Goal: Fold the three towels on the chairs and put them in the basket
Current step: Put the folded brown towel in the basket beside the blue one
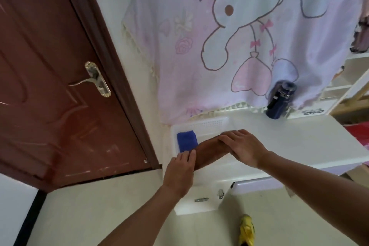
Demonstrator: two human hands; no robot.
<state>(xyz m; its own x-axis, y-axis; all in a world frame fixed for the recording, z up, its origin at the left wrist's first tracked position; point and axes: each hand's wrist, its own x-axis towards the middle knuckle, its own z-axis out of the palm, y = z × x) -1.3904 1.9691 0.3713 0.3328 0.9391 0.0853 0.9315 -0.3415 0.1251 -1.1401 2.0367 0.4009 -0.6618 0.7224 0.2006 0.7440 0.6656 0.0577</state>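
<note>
A folded brown towel is held over the white basket on the white table. My left hand grips its near end. My right hand lies on its far end, fingers curled over the edge. A folded blue towel lies inside the basket at its left side, partly under the brown towel. The basket's floor is mostly hidden by the towel and my hands.
A dark blue bottle stands at the back of the white table. A cartoon-print curtain hangs behind. A brown door is at left. A white chair stands below the table edge, a yellow shoe on the floor.
</note>
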